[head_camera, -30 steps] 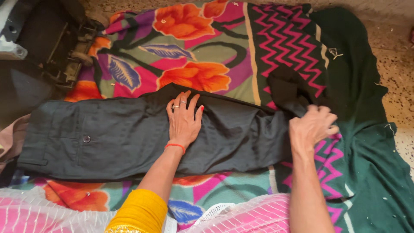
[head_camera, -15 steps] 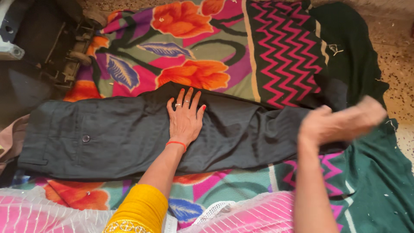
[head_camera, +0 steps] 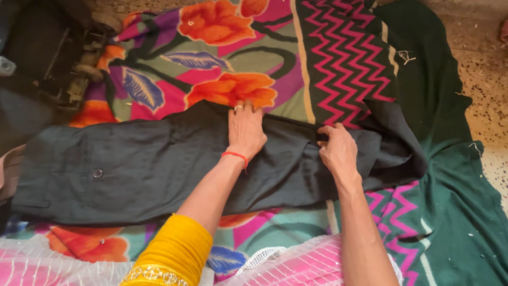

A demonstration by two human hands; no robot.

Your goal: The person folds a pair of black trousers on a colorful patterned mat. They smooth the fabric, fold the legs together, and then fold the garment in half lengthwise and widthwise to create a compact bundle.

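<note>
A pair of black trousers (head_camera: 132, 169) lies flat and lengthwise on a bright flowered blanket (head_camera: 211, 58), waistband at the left, leg ends at the right. My left hand (head_camera: 245, 130) rests at the trousers' far edge near the middle, fingers curled over the fabric there. My right hand (head_camera: 337, 150) sits further right on the leg, its fingers pinching the cloth at the upper edge. A small button (head_camera: 98, 173) shows on the back pocket at the left.
The blanket has a pink zigzag band (head_camera: 344, 53) and a dark green border (head_camera: 455, 159), spread on a speckled floor (head_camera: 487, 69). A dark machine-like object (head_camera: 47, 53) stands at the upper left. Pink netted fabric (head_camera: 296, 265) covers my lap at the bottom.
My right hand has flipped the folded leg end out flat to the right, then come back onto the leg. My left hand slid from the middle up to the far edge.
</note>
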